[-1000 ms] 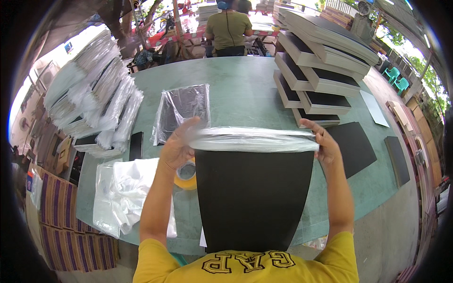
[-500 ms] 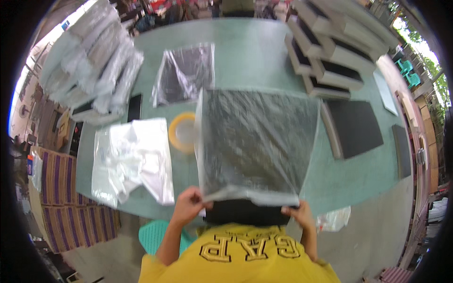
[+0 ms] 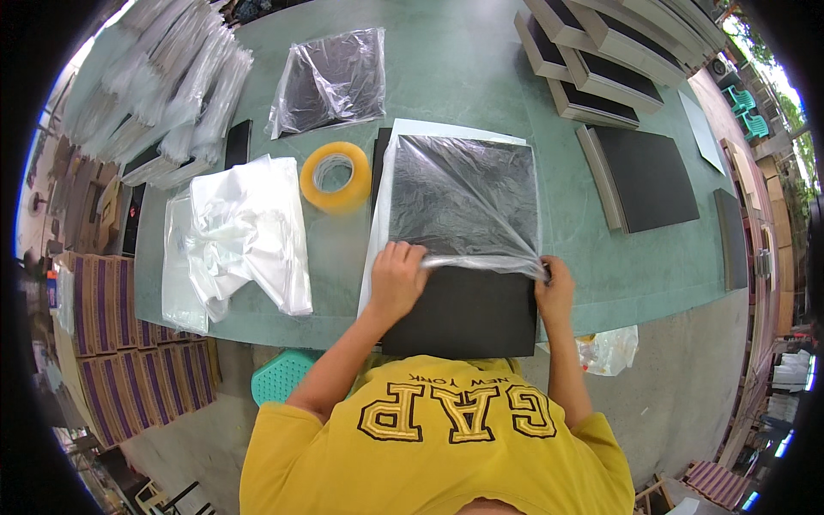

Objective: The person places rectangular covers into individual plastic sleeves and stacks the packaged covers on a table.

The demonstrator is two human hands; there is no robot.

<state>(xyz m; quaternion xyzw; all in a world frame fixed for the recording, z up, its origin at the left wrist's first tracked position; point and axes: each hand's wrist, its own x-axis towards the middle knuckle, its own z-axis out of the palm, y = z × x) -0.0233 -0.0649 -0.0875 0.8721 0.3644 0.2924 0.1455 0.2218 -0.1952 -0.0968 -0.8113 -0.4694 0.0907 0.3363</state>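
A flat black panel lies in front of me at the table's near edge, its far part inside a clear plastic bag and its near part bare. My left hand is closed on the left corner of the bag's wrinkled near edge. At the right corner of that edge, my right hand pinches the film between thumb and fingers. Beneath the bag a white sheet or board shows along the left and far sides. A roll of yellow tape lies left of the panel.
Loose clear bags lie on the green table at left. Behind them, wrapped panels are piled; another bagged panel lies farther back. Black-topped panels are stacked far right, with a separate pile nearer. A green stool stands below.
The bag and panel appear lower and flatter on the table, and more of the black panel shows on my side. Both hands have moved away from my body, still gripping the bag's edge.
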